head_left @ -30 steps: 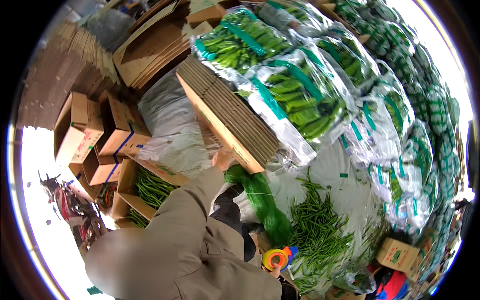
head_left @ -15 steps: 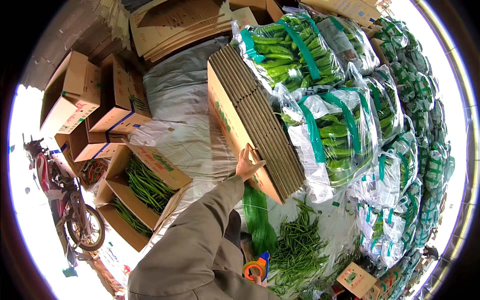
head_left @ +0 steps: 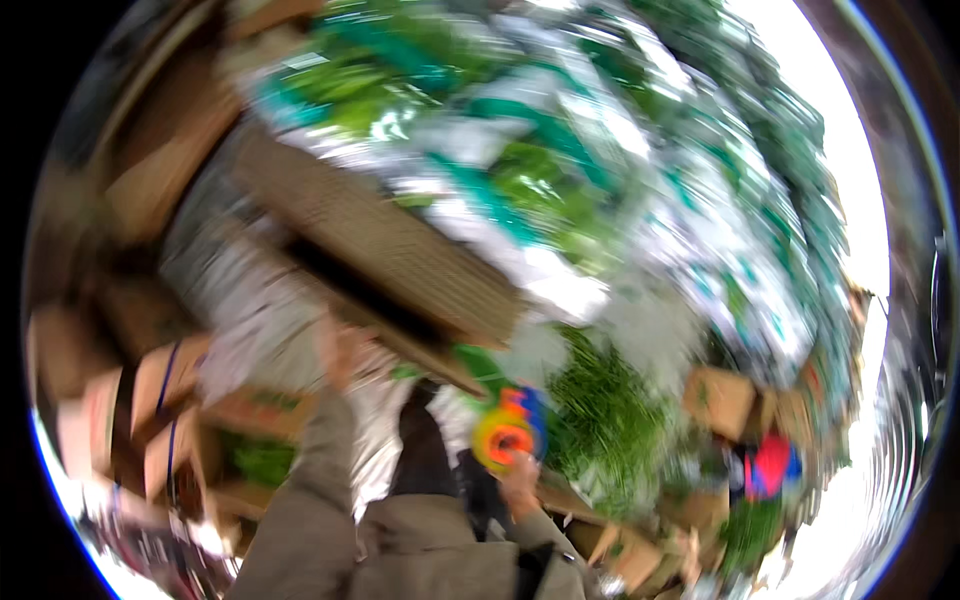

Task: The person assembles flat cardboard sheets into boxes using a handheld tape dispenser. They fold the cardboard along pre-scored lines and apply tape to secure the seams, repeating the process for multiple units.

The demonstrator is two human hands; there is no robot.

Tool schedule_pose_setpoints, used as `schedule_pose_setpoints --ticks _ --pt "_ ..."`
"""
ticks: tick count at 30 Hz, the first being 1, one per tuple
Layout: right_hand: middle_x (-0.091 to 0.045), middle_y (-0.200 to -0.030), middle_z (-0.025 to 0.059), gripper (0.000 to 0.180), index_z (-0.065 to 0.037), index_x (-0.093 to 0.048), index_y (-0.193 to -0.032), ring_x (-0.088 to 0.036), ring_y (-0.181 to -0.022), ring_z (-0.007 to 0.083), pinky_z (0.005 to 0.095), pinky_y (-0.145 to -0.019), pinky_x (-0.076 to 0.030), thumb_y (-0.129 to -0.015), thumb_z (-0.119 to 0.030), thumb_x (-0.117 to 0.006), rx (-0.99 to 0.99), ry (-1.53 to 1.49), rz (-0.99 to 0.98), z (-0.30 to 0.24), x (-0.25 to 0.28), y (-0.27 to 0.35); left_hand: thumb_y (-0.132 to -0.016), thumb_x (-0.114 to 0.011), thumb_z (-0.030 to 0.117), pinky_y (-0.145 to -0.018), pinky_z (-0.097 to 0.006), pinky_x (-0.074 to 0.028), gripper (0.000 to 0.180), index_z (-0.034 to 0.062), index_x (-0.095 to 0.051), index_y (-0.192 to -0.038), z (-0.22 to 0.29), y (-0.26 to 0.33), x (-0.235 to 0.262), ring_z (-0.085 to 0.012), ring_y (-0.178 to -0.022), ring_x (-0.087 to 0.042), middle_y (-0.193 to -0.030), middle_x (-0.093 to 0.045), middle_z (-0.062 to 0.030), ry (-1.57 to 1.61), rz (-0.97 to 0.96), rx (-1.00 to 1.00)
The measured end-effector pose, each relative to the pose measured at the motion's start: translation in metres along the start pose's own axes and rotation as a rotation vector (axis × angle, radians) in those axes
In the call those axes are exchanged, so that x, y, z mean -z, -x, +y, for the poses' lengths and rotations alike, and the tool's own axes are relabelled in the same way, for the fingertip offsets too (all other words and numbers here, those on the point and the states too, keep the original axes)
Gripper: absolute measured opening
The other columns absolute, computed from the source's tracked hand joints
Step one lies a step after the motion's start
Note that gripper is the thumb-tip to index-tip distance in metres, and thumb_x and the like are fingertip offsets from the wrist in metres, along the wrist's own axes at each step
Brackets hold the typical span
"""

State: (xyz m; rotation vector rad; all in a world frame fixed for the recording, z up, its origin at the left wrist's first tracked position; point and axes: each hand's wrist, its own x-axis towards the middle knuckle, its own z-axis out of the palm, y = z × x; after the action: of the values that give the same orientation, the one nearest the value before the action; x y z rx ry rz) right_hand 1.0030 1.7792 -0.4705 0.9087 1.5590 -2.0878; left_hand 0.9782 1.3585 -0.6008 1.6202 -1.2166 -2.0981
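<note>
Across the whole view everything is smeared by motion blur, so edges and small details are hard to make out. At about 9 o'clock from the centre the left hand (head_left: pixel 340 350) is raised at the lower end of a stack of flat cardboard sheets (head_left: pixel 385 245), which lies slanted from 10 o'clock down toward the middle. The hand seems to touch the bottom edge of the stack, but whether its fingers are closed on the cardboard or only pressed against it I cannot tell. Its beige sleeve (head_left: pixel 305 500) comes up from 7 o'clock.

Toward 6 o'clock the right hand (head_left: pixel 520 475) is closed around a round orange and yellow tape dispenser (head_left: pixel 505 430) with a blue part — the fingers are mostly hidden behind it. Just to the right, at 5 o'clock, a heap of loose green beans (head_left: pixel 610 420) lies on a pale sheet; single pods cannot be told apart.

Upward, from 12 to 3 o'clock, clear bags of green vegetables (head_left: pixel 560 170) are piled high, with teal bands on them. Open cardboard boxes (head_left: pixel 150 400) stand at 8 o'clock, and one shows something green inside. More brown boxes (head_left: pixel 720 400) sit at 4 o'clock, beside a red and blue thing (head_left: pixel 765 465) that is too blurred to name. Bright daylight burns out the rim at 3 o'clock and 7 o'clock.
</note>
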Motion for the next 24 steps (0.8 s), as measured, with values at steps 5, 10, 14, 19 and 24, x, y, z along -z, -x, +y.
schedule_pose_setpoints --ticks 5,10,14,19,24 --pt "-0.061 -0.125 0.0124 0.069 0.007 -0.047 -0.14 -0.055 -0.114 0.0177 0.0313 -0.102 -0.042 -0.079 -0.02 -0.067 0.079 0.295 -0.098 0.003 -0.027 -0.017 -0.097 -0.059 0.027 -0.075 -0.052 -0.052 0.06 0.0051 -0.036 -0.147 0.022 -0.022 0.008 -0.0325 -0.101 -0.062 -0.126 -0.061 -0.017 0.107 0.22 0.165" --pt "-0.061 -0.127 0.0154 0.071 0.005 -0.049 -0.14 -0.055 -0.117 0.0216 0.0322 -0.105 -0.04 -0.076 -0.021 -0.066 0.156 0.27 -0.088 -0.002 -0.021 0.027 -0.089 -0.068 0.021 -0.043 -0.032 -0.035 0.013 0.0108 -0.061 -0.092 0.035 -0.047 0.052 -0.0149 -0.053 -0.045 -0.074 -0.057 -0.003 -0.155 0.15 0.11" --pt "-0.065 -0.113 0.0099 0.056 0.003 -0.058 -0.129 -0.058 -0.104 0.0181 0.0308 -0.095 -0.045 -0.078 -0.021 -0.063 0.132 0.219 -0.053 0.039 0.028 0.046 -0.099 -0.057 0.016 -0.048 -0.038 -0.021 0.025 0.0098 -0.046 -0.077 0.02 -0.017 0.08 -0.0149 -0.057 -0.019 -0.067 -0.027 -0.0001 0.01 0.073 0.167" --pt "-0.066 -0.101 0.0021 0.036 0.0 -0.066 -0.112 -0.059 -0.092 0.0141 0.0299 -0.088 -0.047 -0.083 -0.022 -0.06 0.15 -0.105 0.111 0.087 0.069 0.085 -0.096 -0.049 0.012 -0.046 -0.041 -0.03 0.017 -0.0001 -0.05 -0.085 -0.022 0.114 0.074 -0.0172 -0.051 -0.032 -0.068 -0.046 -0.0087 -0.449 0.096 0.025" --pt "-0.066 -0.095 0.005 0.034 0.001 -0.068 -0.106 -0.059 -0.09 0.0163 0.0314 -0.088 -0.047 -0.084 -0.024 -0.062 0.313 -0.204 0.337 0.132 0.11 0.129 -0.094 -0.051 0.012 -0.054 -0.046 -0.038 0.014 -0.0004 -0.052 -0.102 -0.053 0.221 0.061 -0.0223 -0.064 -0.047 -0.086 -0.054 -0.0141 -0.479 -0.055 -0.042"
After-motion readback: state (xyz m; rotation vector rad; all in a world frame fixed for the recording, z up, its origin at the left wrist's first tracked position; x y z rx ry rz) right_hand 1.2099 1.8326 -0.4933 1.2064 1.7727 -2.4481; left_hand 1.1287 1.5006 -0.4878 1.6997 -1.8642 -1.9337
